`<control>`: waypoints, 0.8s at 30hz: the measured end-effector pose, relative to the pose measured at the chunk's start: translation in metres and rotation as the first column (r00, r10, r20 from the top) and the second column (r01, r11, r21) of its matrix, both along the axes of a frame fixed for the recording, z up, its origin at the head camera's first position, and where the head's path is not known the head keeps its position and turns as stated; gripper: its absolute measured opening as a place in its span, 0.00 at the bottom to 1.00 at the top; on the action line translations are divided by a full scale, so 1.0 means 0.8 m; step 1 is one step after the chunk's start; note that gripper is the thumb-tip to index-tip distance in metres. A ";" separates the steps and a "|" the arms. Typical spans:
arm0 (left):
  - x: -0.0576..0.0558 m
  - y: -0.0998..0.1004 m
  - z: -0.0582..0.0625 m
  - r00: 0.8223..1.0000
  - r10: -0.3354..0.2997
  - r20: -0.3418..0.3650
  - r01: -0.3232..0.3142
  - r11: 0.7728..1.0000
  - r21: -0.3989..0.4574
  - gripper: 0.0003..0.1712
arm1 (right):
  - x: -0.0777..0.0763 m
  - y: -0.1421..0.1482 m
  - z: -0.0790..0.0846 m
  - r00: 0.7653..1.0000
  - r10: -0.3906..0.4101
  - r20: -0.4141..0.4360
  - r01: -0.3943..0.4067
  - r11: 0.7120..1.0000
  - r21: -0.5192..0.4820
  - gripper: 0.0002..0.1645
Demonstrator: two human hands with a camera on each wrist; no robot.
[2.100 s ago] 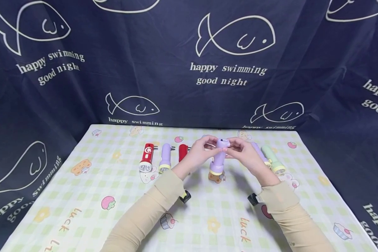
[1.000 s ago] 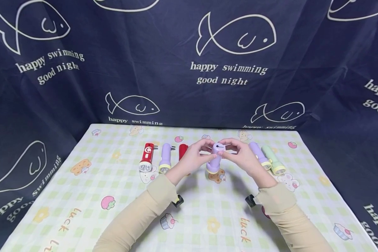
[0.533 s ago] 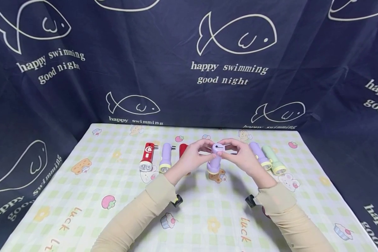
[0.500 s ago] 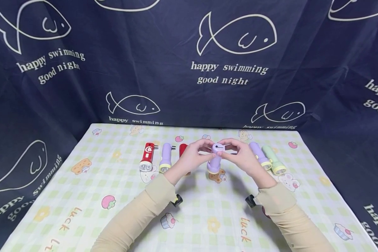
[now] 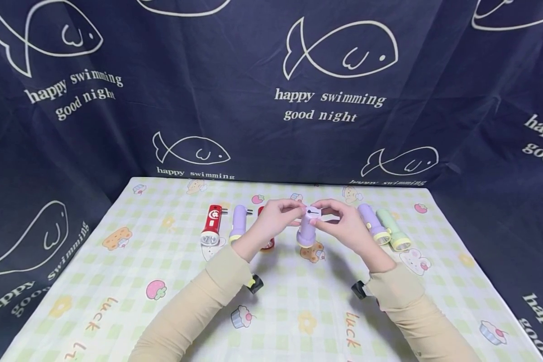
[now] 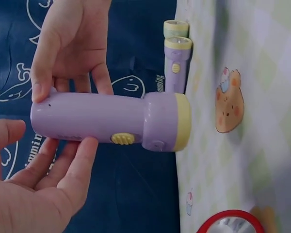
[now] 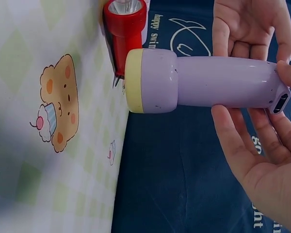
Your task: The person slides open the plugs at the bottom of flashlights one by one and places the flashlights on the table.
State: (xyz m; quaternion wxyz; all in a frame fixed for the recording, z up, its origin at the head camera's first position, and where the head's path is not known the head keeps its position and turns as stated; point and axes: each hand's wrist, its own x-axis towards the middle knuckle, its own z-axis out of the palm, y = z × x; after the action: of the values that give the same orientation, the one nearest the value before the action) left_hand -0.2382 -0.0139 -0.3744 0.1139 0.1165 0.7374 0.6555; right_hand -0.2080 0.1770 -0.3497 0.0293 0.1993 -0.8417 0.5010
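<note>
Head view: the held purple flashlight [image 5: 306, 232] is right of frame centre, long axis near vertical, lens end toward the desk [image 5: 282, 311]. I pinch its tail with my right hand [image 5: 344, 219]; my left hand [image 5: 276, 219], thumb clear, rests relaxed fingertips against it.

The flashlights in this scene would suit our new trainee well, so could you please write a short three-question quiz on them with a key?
1. What colour is the switch on the held purple flashlight?
2. True or false: in the head view, the green flashlight is the rightmost flashlight.
3. The wide end of the held purple flashlight faces: A) straight up; B) down toward the tablecloth; C) sideways.

Key: 1. Yellow. 2. True. 3. B.
</note>
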 end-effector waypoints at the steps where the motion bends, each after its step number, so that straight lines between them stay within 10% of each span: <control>1: 0.001 0.001 0.001 1.000 0.009 0.012 -0.009 1.000 0.006 0.15 | 0.001 -0.001 0.001 1.000 0.002 -0.001 -0.002 1.000 -0.007 0.20; 24: 0.010 0.010 0.008 0.992 0.126 -0.023 -0.125 0.992 0.027 0.12 | 0.003 -0.007 -0.004 0.996 0.016 -0.092 -0.023 0.997 -0.075 0.21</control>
State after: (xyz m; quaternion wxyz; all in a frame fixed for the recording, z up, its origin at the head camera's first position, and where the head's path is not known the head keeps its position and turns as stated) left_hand -0.2306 -0.0061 -0.3680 0.0620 0.0792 0.7362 0.6692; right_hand -0.2058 0.1715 -0.3531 0.0706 0.2289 -0.8179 0.5232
